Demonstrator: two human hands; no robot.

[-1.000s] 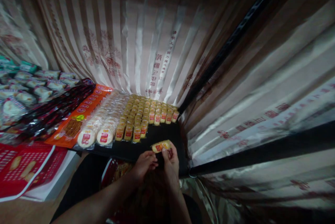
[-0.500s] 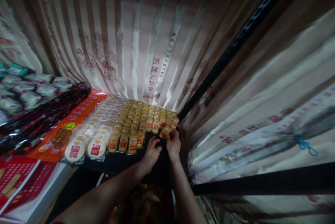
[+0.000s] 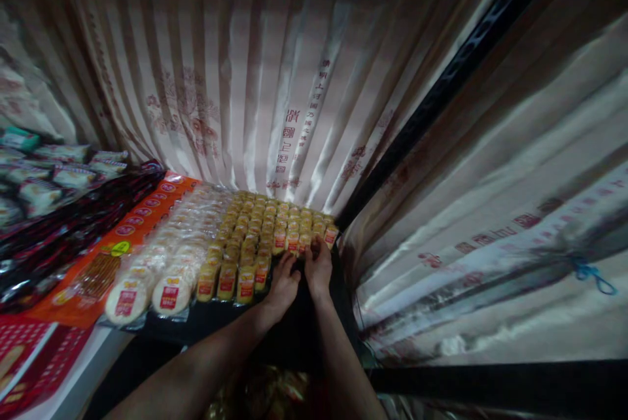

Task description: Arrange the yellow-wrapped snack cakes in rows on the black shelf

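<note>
Small yellow snack packets with red-and-white labels (image 3: 246, 281) stand in close rows on a black surface. At the front right of these rows, my right hand (image 3: 320, 269) is closed, its fingertips at a yellow packet (image 3: 304, 243) in the front row. The fingers partly cover that packet. Just left of it, my left hand (image 3: 283, 286) reaches up to the lower edge of the same row. Its fingers are loosely bent and a little apart, with nothing visible in them.
Round white crackers in clear wrap (image 3: 171, 294) lie left of the yellow packets. Beyond them are an orange snack bag (image 3: 140, 214), dark shiny packs (image 3: 83, 224) and white packets (image 3: 73, 175). Pleated curtain (image 3: 255, 80) hangs behind; a black post (image 3: 417, 125) slants at the right.
My right hand has brought a tilted yellow packet up and left to the front row. My left hand has shifted slightly beside it. The view has moved a little.
</note>
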